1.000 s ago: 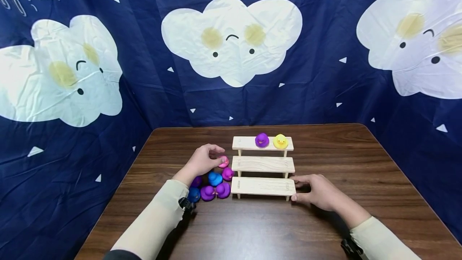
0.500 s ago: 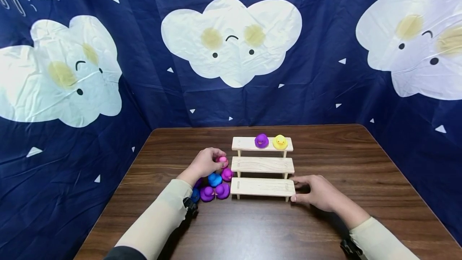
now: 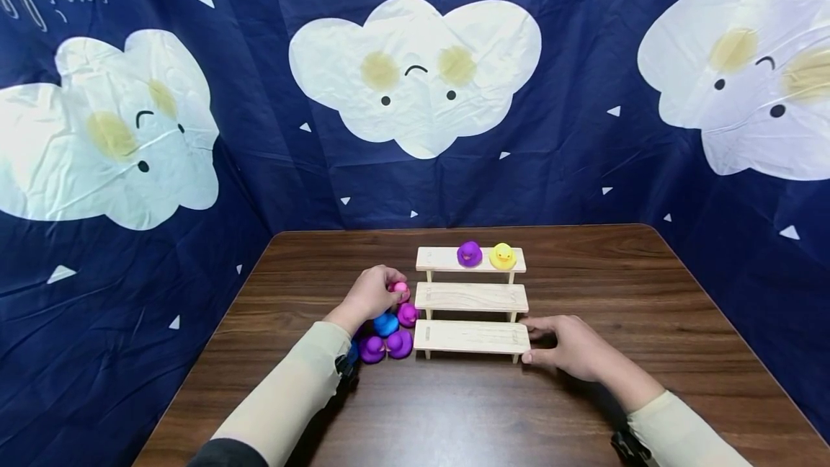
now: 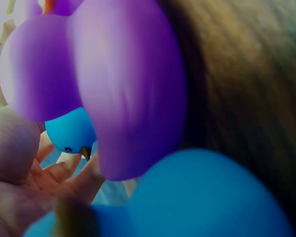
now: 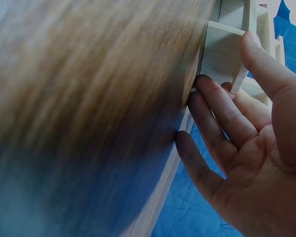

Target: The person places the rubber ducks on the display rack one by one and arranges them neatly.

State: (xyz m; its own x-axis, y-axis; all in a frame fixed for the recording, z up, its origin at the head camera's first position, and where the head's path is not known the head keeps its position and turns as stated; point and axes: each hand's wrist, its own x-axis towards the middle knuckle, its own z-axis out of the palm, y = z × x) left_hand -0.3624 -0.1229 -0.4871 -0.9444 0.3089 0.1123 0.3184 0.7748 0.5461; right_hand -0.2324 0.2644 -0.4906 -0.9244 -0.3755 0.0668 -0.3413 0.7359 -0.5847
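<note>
My left hand pinches a pink rubber duck just left of a three-step wooden stand. A magenta duck, a blue duck and two purple ducks sit close below that hand. Seen by the left wrist camera, a purple duck and a blue one hide much of the hand, and the pinch is out of sight. My right hand holds the right end of the lowest step, thumb at the front and fingers behind; its fingers show in the right wrist view.
On the top step sit a purple duck and a yellow duck. The brown wooden table carries everything. Behind it hangs a dark blue cloth with white clouds. Another blue duck is partly covered by my left sleeve.
My left hand has moved slightly right and down, its fingers closing around the pink duck. My right hand stays at the stand's end.
</note>
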